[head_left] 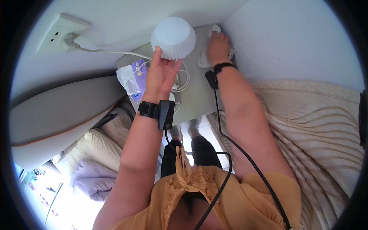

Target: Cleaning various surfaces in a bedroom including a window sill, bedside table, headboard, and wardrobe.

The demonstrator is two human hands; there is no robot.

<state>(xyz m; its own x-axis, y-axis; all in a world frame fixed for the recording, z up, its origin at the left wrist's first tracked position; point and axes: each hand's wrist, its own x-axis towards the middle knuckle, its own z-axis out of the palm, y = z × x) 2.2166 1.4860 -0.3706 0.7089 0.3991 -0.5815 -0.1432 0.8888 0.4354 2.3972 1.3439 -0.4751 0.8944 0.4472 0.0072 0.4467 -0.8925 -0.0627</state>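
Observation:
A white lampshade (pixel 173 37) with a ribbed skirt and smooth round top is held up in my left hand (pixel 162 74), the thumb on its side and the fingers under its lower edge. It is above the back of a small grey-green tabletop (pixel 201 90). Toward the back right corner, by the wall, my right hand (pixel 219 49) is closed over a crumpled white cloth (pixel 203 60) and presses it on the top. Part of the cloth sticks out beyond my fingers and beside my wrist.
A purple and white tissue pack (pixel 132 78) lies at the table's left side. A coiled white cable (pixel 185 82) rests near my left wrist. Its plug (pixel 70 41) sits in a wall socket (pixel 57 32). A grey padded headboard (pixel 69 103) stands at left, a striped beige curtain (pixel 306 119) at right.

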